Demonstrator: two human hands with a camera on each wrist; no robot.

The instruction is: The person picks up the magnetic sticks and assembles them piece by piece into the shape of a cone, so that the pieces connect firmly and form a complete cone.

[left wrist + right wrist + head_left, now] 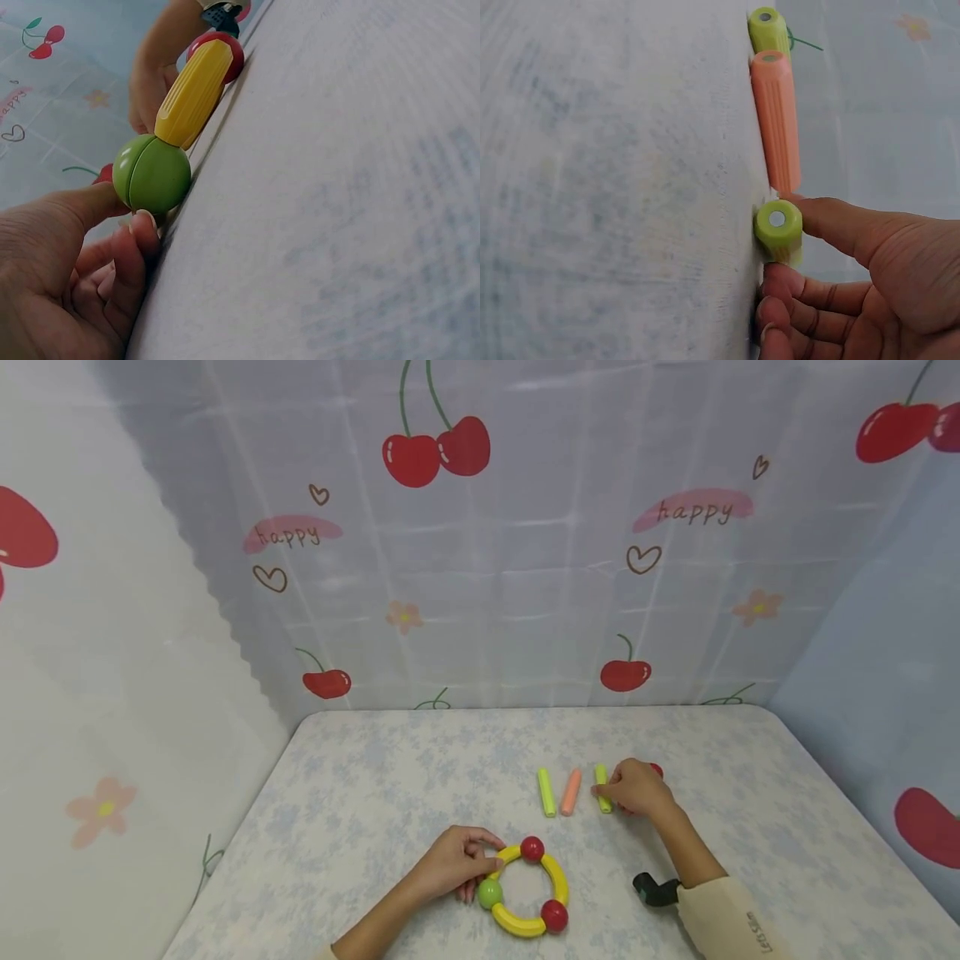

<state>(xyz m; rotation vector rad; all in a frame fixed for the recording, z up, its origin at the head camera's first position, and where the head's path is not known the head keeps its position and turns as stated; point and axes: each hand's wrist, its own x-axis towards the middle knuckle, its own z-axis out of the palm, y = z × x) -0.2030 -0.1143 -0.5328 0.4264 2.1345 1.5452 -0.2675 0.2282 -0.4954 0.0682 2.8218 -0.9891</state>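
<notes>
A ring [558, 878] of curved yellow pieces, two red balls [554, 916] and a green ball [490, 893] lies at the front middle of the table. My left hand [456, 866] pinches its left side between thumb and fingers, beside the green ball [156, 176]. Farther back and to the right, my right hand [640, 787] pinches a yellow-green stick [601, 775] on the table. The right wrist view shows this stick [778, 225] end-on, with a silver disc in its end, between thumb and fingers. A red thing [657, 769] behind the right hand is mostly hidden.
Left of the right hand lie an orange stick [572, 792] and another yellow-green stick [547, 792], roughly parallel. A black device [655, 890] sits at the right sleeve's cuff. A curtain [517, 568] printed with cherries rises behind the table's far edge.
</notes>
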